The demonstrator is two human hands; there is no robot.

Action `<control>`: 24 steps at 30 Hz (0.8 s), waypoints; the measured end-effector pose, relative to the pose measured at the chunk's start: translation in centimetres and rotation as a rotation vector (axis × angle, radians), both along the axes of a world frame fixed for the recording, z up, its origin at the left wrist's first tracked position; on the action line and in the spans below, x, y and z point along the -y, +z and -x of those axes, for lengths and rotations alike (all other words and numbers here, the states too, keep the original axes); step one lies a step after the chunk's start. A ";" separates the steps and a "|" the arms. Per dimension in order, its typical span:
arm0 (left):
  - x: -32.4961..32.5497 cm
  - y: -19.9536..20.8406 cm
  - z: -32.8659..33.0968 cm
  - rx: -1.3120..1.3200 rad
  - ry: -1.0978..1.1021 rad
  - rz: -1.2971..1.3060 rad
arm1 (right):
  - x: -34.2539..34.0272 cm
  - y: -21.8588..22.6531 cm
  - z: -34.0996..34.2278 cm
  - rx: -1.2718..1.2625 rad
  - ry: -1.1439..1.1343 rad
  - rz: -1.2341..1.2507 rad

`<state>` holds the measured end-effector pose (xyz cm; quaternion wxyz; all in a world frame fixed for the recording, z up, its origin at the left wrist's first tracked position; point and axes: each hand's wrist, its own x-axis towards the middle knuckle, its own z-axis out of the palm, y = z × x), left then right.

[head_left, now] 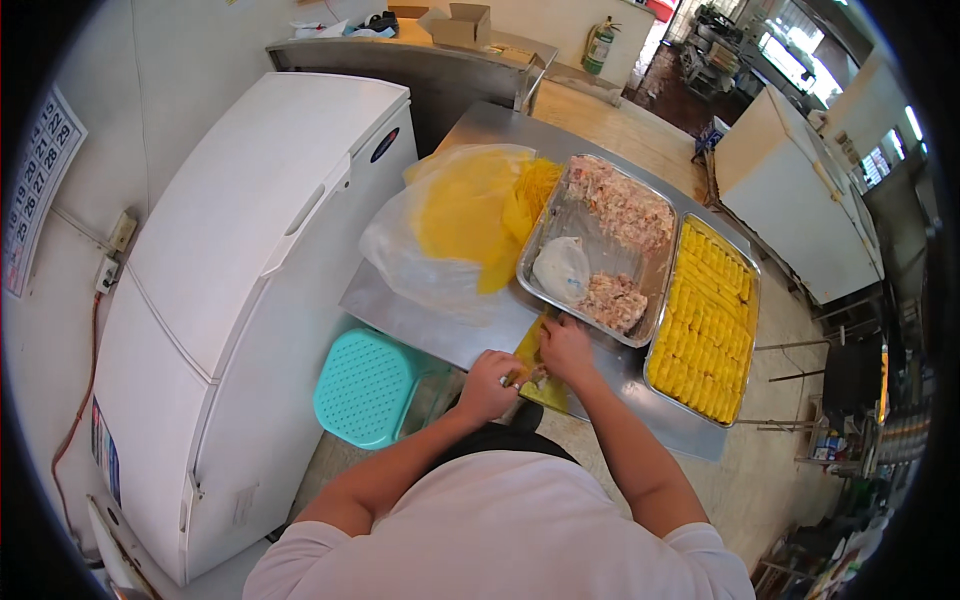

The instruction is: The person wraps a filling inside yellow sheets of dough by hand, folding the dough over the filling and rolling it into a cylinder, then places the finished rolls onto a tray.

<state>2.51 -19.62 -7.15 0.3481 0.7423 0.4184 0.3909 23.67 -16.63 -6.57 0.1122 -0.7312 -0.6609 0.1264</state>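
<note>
A yellow wrapper (545,393) lies at the near edge of the steel table (425,318), with a little pale filling showing on it. My left hand (490,385) pinches the wrapper's left side. On its far right side, my right hand (566,350) grips it with bent fingers that are partly hidden. Just beyond my right hand is a metal tray (575,314) of pinkish ground meat filling (630,212), heaped at the far end with a smaller mound near me. A whitish plastic-looking piece (562,268) rests in that tray. Farther right, a second tray holds rows of yellow rolls (705,325).
Loose yellow wrappers (535,205) spill from a clear plastic bag (415,250) left of the meat tray. A turquoise stool (365,390) stands below the table's left end, beside a white chest freezer (250,210). Another white freezer (795,195) is at the far right.
</note>
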 end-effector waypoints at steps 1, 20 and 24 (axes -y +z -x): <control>0.0 -0.1 -0.2 -0.037 -0.064 -0.059 | 0.0 -0.3 -0.1 0.004 -0.009 -0.017; -6.8 -1.0 -0.5 -0.417 -0.581 -0.197 | 12.0 1.4 0.8 -0.086 -0.360 0.024; -7.9 -0.1 -1.2 -0.428 -0.666 -0.210 | 12.7 -1.1 0.7 -0.181 -0.399 -0.002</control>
